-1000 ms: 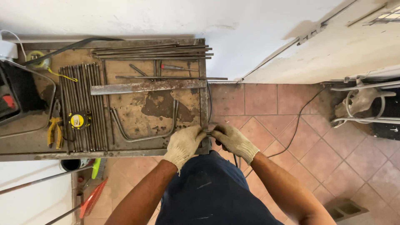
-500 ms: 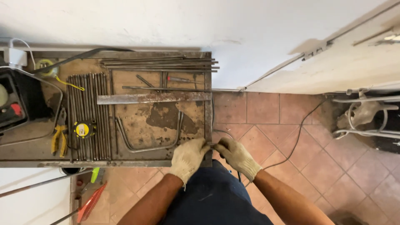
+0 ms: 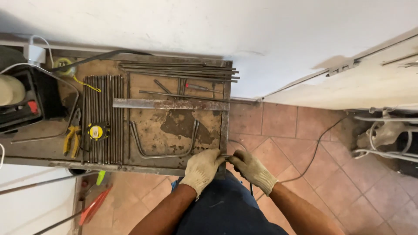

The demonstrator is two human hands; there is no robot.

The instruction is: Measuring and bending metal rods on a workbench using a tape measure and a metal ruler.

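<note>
Both my hands wear pale knit work gloves and meet at the near right corner of a rusty metal workbench [image 3: 174, 126]. My left hand [image 3: 201, 169] is closed around a thin steel rod [image 3: 226, 156] at the bench's edge. My right hand [image 3: 251, 169] pinches the same short piece from the right, just off the bench over the floor. A U-shaped bent rod [image 3: 165, 153] lies on the bench just left of my left hand. What the rod's far end meets is hidden by my gloves.
Several straight rods [image 3: 104, 117] lie in a row on the bench with a yellow tape measure [image 3: 96, 131] and yellow-handled pliers [image 3: 72, 140]. A flat steel bar [image 3: 170, 104] crosses the bench. More rods [image 3: 178, 72] lie along the back edge. A cable [image 3: 313, 152] runs over the terracotta tile floor.
The view has shifted, so bench and hands sit lower and further right in frame. Both hands stay together on the rod at the bench corner.
</note>
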